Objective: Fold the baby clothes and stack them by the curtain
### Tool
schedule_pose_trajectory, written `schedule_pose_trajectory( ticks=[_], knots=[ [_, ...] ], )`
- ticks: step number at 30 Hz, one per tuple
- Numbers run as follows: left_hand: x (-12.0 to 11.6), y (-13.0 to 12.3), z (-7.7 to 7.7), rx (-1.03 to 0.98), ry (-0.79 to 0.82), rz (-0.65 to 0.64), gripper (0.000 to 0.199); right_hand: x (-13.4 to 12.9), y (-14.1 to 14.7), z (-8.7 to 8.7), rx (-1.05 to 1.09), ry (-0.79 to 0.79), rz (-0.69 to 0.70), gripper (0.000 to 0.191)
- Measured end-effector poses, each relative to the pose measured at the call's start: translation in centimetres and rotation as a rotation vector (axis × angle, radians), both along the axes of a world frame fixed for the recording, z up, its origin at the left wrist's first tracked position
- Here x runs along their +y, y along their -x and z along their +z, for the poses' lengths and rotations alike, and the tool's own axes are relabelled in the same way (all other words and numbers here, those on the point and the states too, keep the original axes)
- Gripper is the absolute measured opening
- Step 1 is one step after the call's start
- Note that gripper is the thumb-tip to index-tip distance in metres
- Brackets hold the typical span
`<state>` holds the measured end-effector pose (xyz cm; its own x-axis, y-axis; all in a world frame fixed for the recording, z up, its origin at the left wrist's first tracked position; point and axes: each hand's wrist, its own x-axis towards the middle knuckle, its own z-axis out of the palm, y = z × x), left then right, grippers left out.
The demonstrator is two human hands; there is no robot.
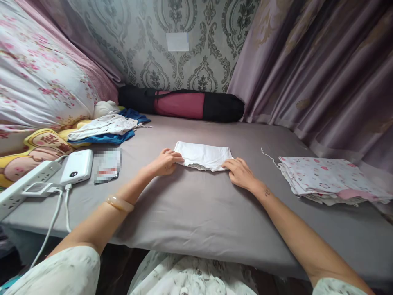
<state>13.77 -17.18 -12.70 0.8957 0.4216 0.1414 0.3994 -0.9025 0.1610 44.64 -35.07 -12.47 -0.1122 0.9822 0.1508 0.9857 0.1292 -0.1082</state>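
A small white cloth garment [202, 154], folded into a flat rectangle, lies on the grey bedsheet [184, 213] in front of me. Its near edge is wavy and shows a greyish layer beneath. My left hand [166, 162] grips its left near corner, fingers closed over the edge. On the opposite side, my right hand [241, 172] pinches the right near corner between thumb and fingers. Both thumbs are partly hidden, and the cloth's exact kind I cannot make out.
To the right lies a folded pink-and-white patterned cloth stack [328, 178]. At left are a white power bank [77, 166], a power strip [27, 186], cables, a blurred card [107, 165], and loose clothes [106, 126]. A black-and-red long bag [181, 104] rests along the wall.
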Motion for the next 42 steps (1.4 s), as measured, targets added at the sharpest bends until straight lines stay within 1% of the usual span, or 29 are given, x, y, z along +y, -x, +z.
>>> schedule_pose_trajectory(
  ticks=[2, 5, 7, 10, 12, 14, 17, 19, 22, 26, 31, 36, 42],
  knots=[
    [0.1, -0.9, 0.1, -0.046, 0.027, 0.073, 0.040, 1.1, 0.5, 0.4, 0.035, 0.009, -0.056, 0.040],
    [0.0, -3.8, 0.4, -0.135, 0.017, 0.199, 0.038, 3.9, 2.3, 0.7, 0.071, -0.046, -0.133, 0.041],
    [-0.3, -6.5, 0.5, -0.150, -0.002, 0.220, 0.039, 6.2, 3.9, 0.6, 0.077, -0.048, -0.161, 0.046],
    [-0.8, -9.9, 0.1, -0.073, -0.018, 0.214, 0.042, 9.0, 5.9, -0.1, 0.074, 0.027, -0.171, 0.052],
    [-0.9, -11.2, -0.5, -0.017, -0.017, 0.226, 0.044, 10.0, 6.5, -0.8, 0.084, 0.081, -0.182, 0.055],
    [-0.9, -11.7, -1.3, 0.022, 0.015, 0.248, 0.046, 10.4, 6.6, -1.4, 0.108, 0.121, -0.200, 0.056],
    [-0.7, -11.7, -2.3, 0.030, 0.073, 0.273, 0.051, 10.4, 6.3, -2.1, 0.131, 0.120, -0.220, 0.056],
    [-0.6, -11.5, -2.8, 0.018, 0.084, 0.288, 0.052, 10.3, 6.1, -2.4, 0.131, 0.096, -0.223, 0.056],
    [-0.4, -11.4, -3.0, 0.017, 0.096, 0.319, 0.054, 10.3, 6.1, -2.6, 0.135, 0.074, -0.255, 0.055],
    [0.0, -11.2, -3.2, 0.019, 0.103, 0.388, 0.059, 10.4, 6.1, -2.8, 0.136, 0.068, -0.353, 0.056],
    [0.4, -10.6, -3.6, -0.009, 0.076, 0.469, 0.065, 10.0, 5.6, -2.9, 0.132, 0.084, -0.472, 0.062],
    [0.5, -10.0, -3.3, 0.021, 0.079, 0.534, 0.066, 9.0, 4.5, -2.4, 0.103, 0.143, -0.482, 0.064],
    [1.3, -7.5, -2.6, 0.100, 0.064, 0.515, 0.068, 7.3, 2.2, -1.9, 0.042, 0.186, -0.437, 0.063]
  ],
)
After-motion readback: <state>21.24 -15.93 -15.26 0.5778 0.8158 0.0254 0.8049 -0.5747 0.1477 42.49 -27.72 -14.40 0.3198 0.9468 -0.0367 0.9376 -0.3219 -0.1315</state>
